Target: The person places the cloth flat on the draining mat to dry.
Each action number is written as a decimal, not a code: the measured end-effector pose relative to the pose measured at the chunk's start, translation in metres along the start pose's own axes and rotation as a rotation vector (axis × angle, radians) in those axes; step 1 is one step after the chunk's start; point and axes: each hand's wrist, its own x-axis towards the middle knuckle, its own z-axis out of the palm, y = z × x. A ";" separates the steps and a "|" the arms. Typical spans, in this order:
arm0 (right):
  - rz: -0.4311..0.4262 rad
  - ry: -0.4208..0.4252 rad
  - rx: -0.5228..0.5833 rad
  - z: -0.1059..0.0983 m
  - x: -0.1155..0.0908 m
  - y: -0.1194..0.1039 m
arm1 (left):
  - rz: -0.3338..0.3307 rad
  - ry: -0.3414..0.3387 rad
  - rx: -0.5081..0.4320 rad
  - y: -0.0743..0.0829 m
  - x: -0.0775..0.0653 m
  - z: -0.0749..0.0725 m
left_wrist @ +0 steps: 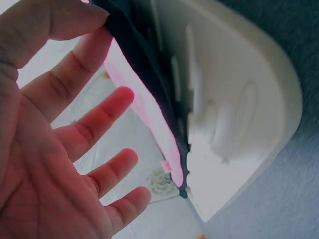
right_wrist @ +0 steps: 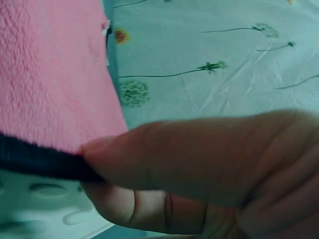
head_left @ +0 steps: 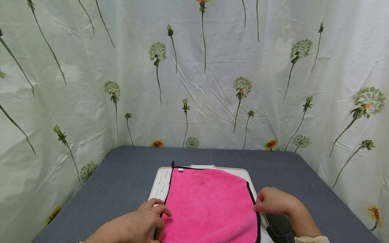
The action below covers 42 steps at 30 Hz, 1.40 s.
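Observation:
A bright pink towel (head_left: 209,202) with black edging lies spread over a white plastic tray (head_left: 160,182). It has a small white label near its far left corner. At its left edge is my left hand (head_left: 139,221); the left wrist view shows the thumb and index finger pinching the black edging (left_wrist: 144,64), with the other fingers spread apart. My right hand (head_left: 273,201) pinches the right edge of the towel between thumb and curled fingers, seen close up on the black edging (right_wrist: 45,159) in the right wrist view. The towel's near edge runs out of the head view.
The tray rests on a dark grey table (head_left: 130,179), its rim and oval ridges showing around the towel. A dark object (head_left: 278,222) lies beside the tray under my right wrist, which wears a black band (head_left: 282,236). Behind hangs a white flower-print curtain (head_left: 212,101).

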 end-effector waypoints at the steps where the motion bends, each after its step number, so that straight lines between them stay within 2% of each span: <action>1: -0.008 -0.008 0.026 -0.002 0.000 0.000 | -0.023 -0.014 -0.034 0.001 0.000 -0.003; 4: -0.028 -0.040 0.091 -0.006 0.000 0.000 | -0.078 -0.038 -0.114 0.001 -0.001 -0.008; 7: -0.047 -0.054 0.107 -0.008 0.003 0.002 | -0.096 -0.041 -0.131 0.000 0.000 -0.010; 11: -0.033 -0.027 0.028 -0.003 0.011 0.004 | -0.068 -0.037 -0.102 -0.003 0.001 -0.003; 14: 0.020 0.007 -0.053 0.003 0.016 0.003 | -0.072 -0.061 -0.107 -0.005 0.003 0.005; 18: 0.060 0.079 -0.128 0.004 0.020 0.004 | -0.098 -0.077 -0.125 -0.007 0.009 0.007; 23: 0.037 0.180 -0.166 -0.001 0.027 0.010 | -0.113 -0.053 -0.170 -0.013 0.022 -0.002; 28: 0.019 0.309 -0.211 0.004 0.044 0.022 | -0.169 -0.030 -0.197 -0.031 0.043 -0.005; 31: 0.021 0.404 -0.211 0.011 0.054 0.029 | -0.202 0.030 -0.175 -0.047 0.059 -0.001; 35: 0.038 0.476 -0.147 0.017 0.065 0.036 | -0.283 0.127 -0.119 -0.066 0.079 0.004; 39: 0.014 0.481 -0.071 0.020 0.077 0.043 | -0.414 0.211 -0.061 -0.081 0.097 0.000; 42: -0.034 0.477 -0.044 0.019 0.089 0.048 | -0.531 0.243 -0.044 -0.094 0.108 -0.007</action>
